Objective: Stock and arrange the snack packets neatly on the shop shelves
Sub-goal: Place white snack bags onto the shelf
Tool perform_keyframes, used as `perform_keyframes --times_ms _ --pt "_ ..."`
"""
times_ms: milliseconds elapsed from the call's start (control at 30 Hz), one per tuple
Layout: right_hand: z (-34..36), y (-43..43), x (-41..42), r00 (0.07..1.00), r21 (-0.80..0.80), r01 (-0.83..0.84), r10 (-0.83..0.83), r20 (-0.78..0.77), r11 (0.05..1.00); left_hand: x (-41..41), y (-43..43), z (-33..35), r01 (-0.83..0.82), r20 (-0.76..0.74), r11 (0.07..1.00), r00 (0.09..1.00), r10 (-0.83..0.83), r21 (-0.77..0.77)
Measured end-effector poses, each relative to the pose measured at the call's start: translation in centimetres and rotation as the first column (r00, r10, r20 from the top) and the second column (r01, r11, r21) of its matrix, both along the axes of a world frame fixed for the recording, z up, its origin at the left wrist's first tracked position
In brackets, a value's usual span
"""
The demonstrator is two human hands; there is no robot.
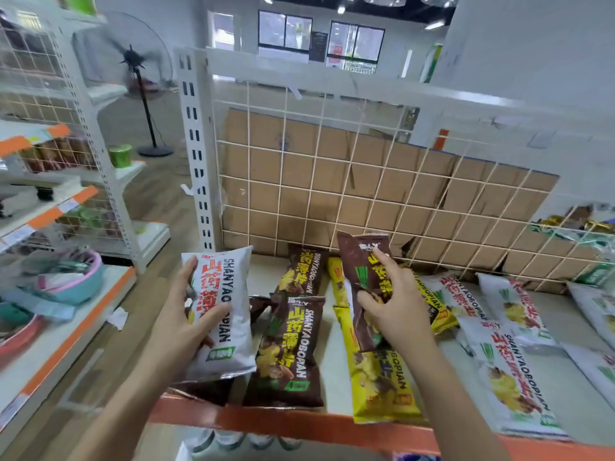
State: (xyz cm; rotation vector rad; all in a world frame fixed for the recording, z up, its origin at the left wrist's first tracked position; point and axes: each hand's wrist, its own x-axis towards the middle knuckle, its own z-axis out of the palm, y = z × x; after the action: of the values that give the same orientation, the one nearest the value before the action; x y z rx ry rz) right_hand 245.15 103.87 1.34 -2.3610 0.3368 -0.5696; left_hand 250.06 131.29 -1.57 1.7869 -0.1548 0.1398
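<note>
Head view: left hand (pixel 186 324) grips a white glossy snack packet with red lettering (pixel 229 327), thumb across the front and fingers round the left edge. It is lifted over the left end of the white metal shelf with an orange front strip (pixel 299 424), at 8 o'clock in frame. Right hand (pixel 396 304) pinches a dark brown foil snack packet (pixel 359 261), upright and slightly tilted, held above the shelf at 5 o'clock of centre. Flat on the shelf: a brown packet with yellow lettering (pixel 289 357) at 3 o'clock of the white one, partly under it; a second brown packet (pixel 304 271) at its 12 o'clock. A long yellow packet (pixel 376 380) lies at 6 o'clock of the right hand, its end over the orange strip. More white packets (pixel 506 377) lie at 3 o'clock. White wire grid back panel (pixel 332 181) stands behind, flattened brown cardboard (pixel 266 168) beyond it. Black standing fan (pixel 141 94) at 10 o'clock.
</note>
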Motion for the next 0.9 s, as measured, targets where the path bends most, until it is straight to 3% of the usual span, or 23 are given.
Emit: perform_keyframes --times_ms 267,533,900 --pt "-0.6 7.0 9.8 0.979 0.111 -0.185 0.193 -0.068 0.977 1.9 4.9 -0.4 -0.086 -0.034 0.996 0.996 0.087 0.029" --pt "-3.6 12.4 17.4 0.948 0.149 -0.147 0.183 -0.262 0.978 3.0 6.5 -1.0 -0.103 -0.083 0.994 0.992 0.099 -0.048" --pt "-6.1 14.6 17.7 0.887 -0.095 -0.148 0.09 -0.454 0.984 3.4 6.8 -1.9 -0.082 -0.085 0.995 0.993 0.078 -0.057"
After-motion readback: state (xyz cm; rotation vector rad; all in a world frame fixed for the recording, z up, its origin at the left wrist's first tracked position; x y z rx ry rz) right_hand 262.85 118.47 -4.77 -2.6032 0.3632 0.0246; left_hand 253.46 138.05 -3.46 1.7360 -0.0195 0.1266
